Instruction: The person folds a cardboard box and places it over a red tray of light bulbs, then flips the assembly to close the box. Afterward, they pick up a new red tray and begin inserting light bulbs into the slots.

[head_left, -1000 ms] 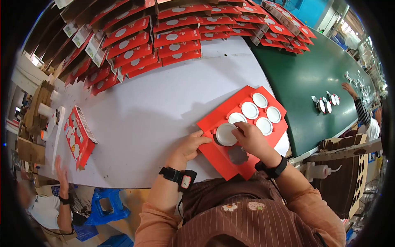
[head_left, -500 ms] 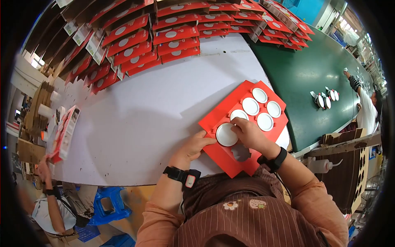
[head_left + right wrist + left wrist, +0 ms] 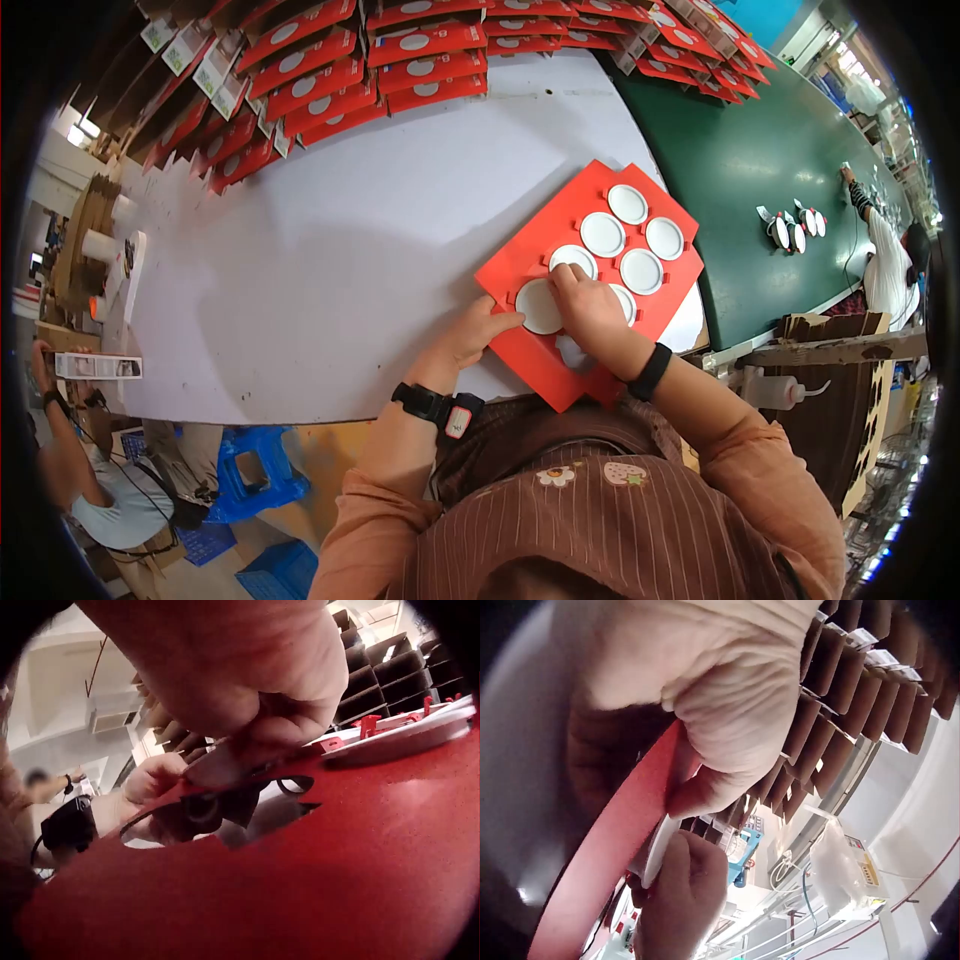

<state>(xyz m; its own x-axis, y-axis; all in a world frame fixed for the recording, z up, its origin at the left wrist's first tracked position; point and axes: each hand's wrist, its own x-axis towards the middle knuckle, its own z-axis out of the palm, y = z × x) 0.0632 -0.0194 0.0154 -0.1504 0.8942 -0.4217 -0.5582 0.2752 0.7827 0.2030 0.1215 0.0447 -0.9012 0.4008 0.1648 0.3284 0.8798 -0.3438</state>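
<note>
A red card panel point(image 3: 540, 368) with round cut-outs lies tilted over the table's right front part. Several white round lights point(image 3: 602, 235) sit in its holes, and small red clips stick up beside them. My left hand point(image 3: 472, 332) grips the card's left edge, thumb on top; the left wrist view shows the card point(image 3: 604, 862) between thumb and fingers. With curled fingers, my right hand point(image 3: 592, 308) pinches the rim of the nearest left white light point(image 3: 536, 308). Below my right hand point(image 3: 247, 682), the right wrist view shows an open cut-out in the card point(image 3: 315, 877).
Stacked red boxes point(image 3: 430, 68) line the table's back. On the green surface point(image 3: 740, 150) to the right stand several more white lights point(image 3: 780, 232). At the far left another person's hand point(image 3: 42, 365) holds a box point(image 3: 98, 367). A blue stool point(image 3: 260, 470) stands below the table.
My right hand has shifted slightly left, uncovering another white light in the card. My left hand keeps its grip. The person at left has taken the red box off the table.
</note>
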